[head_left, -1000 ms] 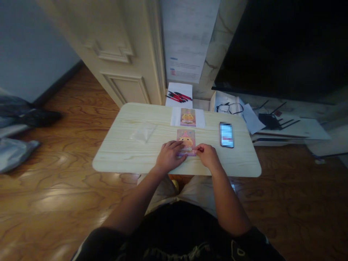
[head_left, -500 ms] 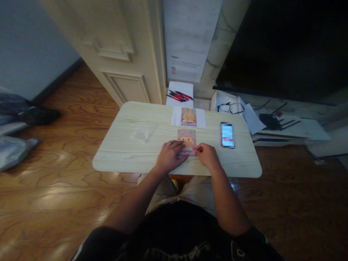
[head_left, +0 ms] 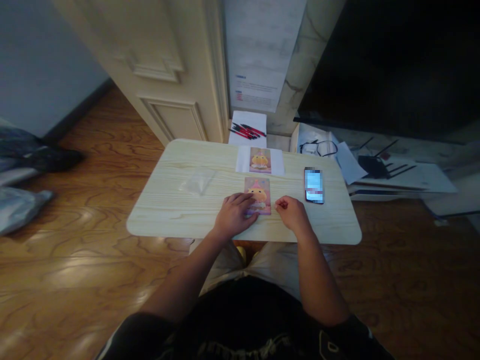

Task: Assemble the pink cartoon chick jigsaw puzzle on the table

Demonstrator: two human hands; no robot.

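Observation:
A pink and purple card (head_left: 258, 187) with an orange cartoon figure in a pink hat lies flat on the table. My left hand (head_left: 235, 214) rests across its lower left part, fingers stretched and thumb apart, pressing on it. Just right of the card, and apart from it, is my right hand (head_left: 291, 212), its thumb and forefinger pinched together. Whatever sits between those fingertips, if anything, is too small to make out. Behind the card, a similar picture (head_left: 260, 160) lies on a white sheet (head_left: 277, 163).
A clear plastic bag (head_left: 198, 181) lies left on the pale wooden table (head_left: 165, 205). To the right is a lit phone (head_left: 314, 186). Several red and black pens (head_left: 247, 131) lie on a white surface beyond the far edge. A router (head_left: 373, 167) stands on the low shelf.
My right hand has drawn away from the card's right edge, a little to the right, still pinched. My left hand and the card have stayed in place.

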